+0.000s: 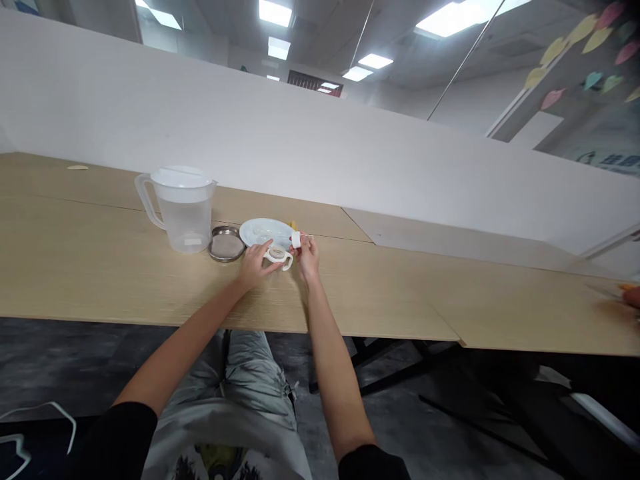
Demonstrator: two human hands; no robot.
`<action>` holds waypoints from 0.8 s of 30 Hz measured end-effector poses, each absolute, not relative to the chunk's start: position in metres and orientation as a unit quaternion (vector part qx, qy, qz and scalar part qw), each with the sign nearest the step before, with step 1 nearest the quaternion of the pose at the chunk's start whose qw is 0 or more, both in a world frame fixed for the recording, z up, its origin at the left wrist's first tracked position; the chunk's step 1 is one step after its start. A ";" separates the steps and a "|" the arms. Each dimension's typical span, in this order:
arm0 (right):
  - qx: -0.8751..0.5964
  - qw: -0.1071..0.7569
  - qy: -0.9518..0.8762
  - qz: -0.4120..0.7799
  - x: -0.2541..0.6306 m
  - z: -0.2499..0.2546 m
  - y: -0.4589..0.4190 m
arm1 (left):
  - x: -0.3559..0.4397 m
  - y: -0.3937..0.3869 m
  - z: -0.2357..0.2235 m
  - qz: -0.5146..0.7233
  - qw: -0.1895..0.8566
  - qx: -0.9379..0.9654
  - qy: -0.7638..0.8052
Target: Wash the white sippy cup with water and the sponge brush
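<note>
Pale wood-grain tabletop [380, 290], left hand [254, 267] around a loop-handled cup [277, 253], right hand [307, 259] around a white cylindrical piece [296, 240].

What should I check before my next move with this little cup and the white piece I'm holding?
1. Left hand gripping the white-rimmed cup: ok.
2. Right hand holding the small white piece: ok.
3. Pitcher upright, its lid on: ok.
4. Metal dish lying flat on the table: ok.
5. Cup apart from the plate: cannot tell; they overlap in this view.
6. Cup's contents: cannot tell; too small.
</note>
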State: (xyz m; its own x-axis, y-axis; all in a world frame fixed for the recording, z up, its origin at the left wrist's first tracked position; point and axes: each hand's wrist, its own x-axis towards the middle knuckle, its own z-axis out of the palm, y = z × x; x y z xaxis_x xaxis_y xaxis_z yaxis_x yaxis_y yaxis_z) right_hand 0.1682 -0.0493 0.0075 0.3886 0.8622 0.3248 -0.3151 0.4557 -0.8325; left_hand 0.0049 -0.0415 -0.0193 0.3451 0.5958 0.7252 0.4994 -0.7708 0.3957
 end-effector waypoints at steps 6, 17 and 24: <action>-0.381 0.750 -0.395 0.370 0.169 0.006 -0.048 | 0.005 -0.040 -0.021 0.469 0.050 0.817 0.332; -0.407 0.746 -0.381 0.364 0.163 0.006 -0.047 | 0.006 -0.042 -0.020 0.466 0.053 0.815 0.340; -0.478 0.724 -0.382 0.318 0.167 0.011 -0.052 | 0.007 -0.041 -0.022 0.470 0.050 0.813 0.340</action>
State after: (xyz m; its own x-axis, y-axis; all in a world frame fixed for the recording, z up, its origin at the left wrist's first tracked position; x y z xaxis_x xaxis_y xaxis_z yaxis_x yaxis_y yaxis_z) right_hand 0.1672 -0.0521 0.0109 0.5067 0.8254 0.2491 -0.0957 0.3410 -0.9352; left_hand 0.0070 -0.0413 -0.0220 0.3260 0.6001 0.7305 0.5057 -0.7636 0.4015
